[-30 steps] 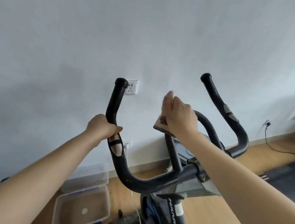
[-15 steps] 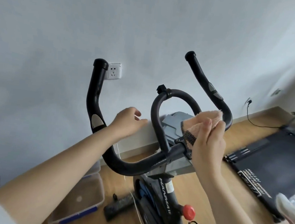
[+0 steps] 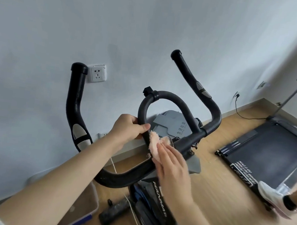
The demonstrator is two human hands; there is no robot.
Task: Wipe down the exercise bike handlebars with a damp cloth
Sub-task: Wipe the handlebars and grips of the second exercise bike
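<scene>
- Left hand [image 3: 130,127] grips the handlebars [image 3: 74,99] at the centre loop's left side, fingers curled round the tube.
- Right hand [image 3: 172,169], fingers nearly straight, presses the pink cloth [image 3: 153,146] onto the crossbar, just right of the left hand.

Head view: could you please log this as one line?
left hand grips black padded loop bar; right hand presses pink fluffy cloth on black crossbar

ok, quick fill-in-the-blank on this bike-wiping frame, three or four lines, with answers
1. The right hand presses a ____ cloth onto the handlebars.
2. The other hand, gripping the centre loop, is the person's ____.
3. The black machine on the floor at right is a ____.
4. The shoe near it is ____.
Missing: pink; left; treadmill; white.
</scene>
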